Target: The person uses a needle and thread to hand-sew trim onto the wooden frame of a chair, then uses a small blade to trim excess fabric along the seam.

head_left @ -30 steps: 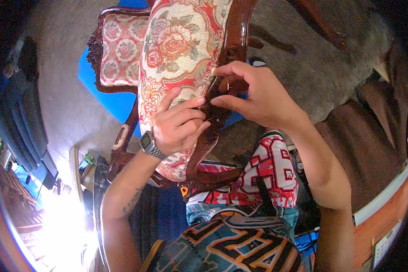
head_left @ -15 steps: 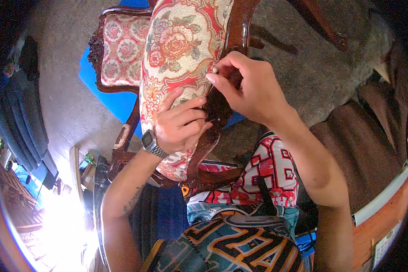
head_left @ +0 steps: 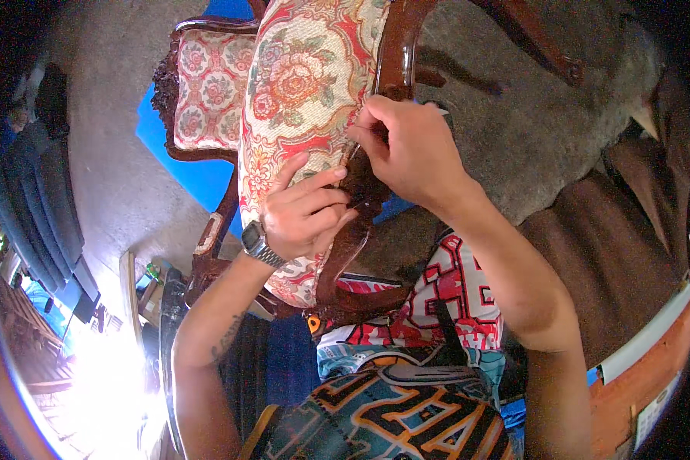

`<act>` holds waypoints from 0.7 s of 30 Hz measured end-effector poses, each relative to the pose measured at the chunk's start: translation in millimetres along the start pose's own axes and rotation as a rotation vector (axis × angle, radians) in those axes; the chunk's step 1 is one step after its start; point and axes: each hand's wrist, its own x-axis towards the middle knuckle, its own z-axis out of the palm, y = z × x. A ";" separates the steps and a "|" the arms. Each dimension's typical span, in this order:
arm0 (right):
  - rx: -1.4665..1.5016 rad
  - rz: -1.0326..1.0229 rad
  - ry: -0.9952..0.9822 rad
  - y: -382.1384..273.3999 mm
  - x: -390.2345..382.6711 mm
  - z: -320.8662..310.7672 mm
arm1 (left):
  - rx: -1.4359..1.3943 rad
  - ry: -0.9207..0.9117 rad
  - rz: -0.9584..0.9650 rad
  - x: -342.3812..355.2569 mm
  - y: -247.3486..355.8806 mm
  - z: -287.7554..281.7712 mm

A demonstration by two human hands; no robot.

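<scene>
A chair seat (head_left: 295, 73) covered in cream cloth with red and green flowers stands tilted in front of me, framed in dark glossy carved wood (head_left: 396, 65). My left hand (head_left: 308, 211), with a metal watch (head_left: 254, 239) on the wrist, lies on the cloth, fingers stretched toward its right edge. My right hand (head_left: 414, 149) is closed in a pinch where the cloth meets the wood, just above the left fingertips. A thin strip or tool seems to run down from the pinch, too small to name. A small pale tip pokes out behind the right knuckles.
The chair's flowered backrest (head_left: 215, 92) is at the upper left, over a blue sheet (head_left: 155, 130) on the grey floor (head_left: 115, 176). Brown cloth (head_left: 598, 238) hangs at the right. Dark folded fabric (head_left: 34, 192) is at the far left, above a glaring light.
My right hand has turned more knuckles-up and shifted slightly left and down along the cloth's edge. My left hand has stayed nearly still.
</scene>
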 end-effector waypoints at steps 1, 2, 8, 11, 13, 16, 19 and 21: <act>0.000 -0.002 0.001 -0.7 -1.6 1.1 | 0.015 -0.007 -0.003 -1.8 -0.5 -0.4; -0.109 -0.108 0.248 -1.1 -5.7 3.3 | 0.017 -0.006 -0.003 -3.5 -0.7 0.7; -0.160 -0.396 0.289 8.3 -38.8 22.3 | 0.039 -0.013 0.025 -0.9 -0.7 0.5; -0.091 -0.399 0.301 8.4 -35.6 35.7 | 0.095 0.016 0.036 2.2 1.7 -1.2; -0.046 -0.364 0.283 5.4 -38.8 40.2 | 0.115 0.009 0.040 0.3 0.9 -1.9; -0.031 -0.325 0.272 0.0 -39.5 38.8 | 0.098 -0.007 0.031 0.2 2.6 -2.4; -0.129 -0.306 0.257 -7.9 -34.3 32.7 | 0.084 -0.018 0.023 3.2 4.7 -4.6; -0.146 -0.295 0.249 -12.3 -31.5 34.4 | 0.067 -0.012 0.032 -3.0 2.1 -2.0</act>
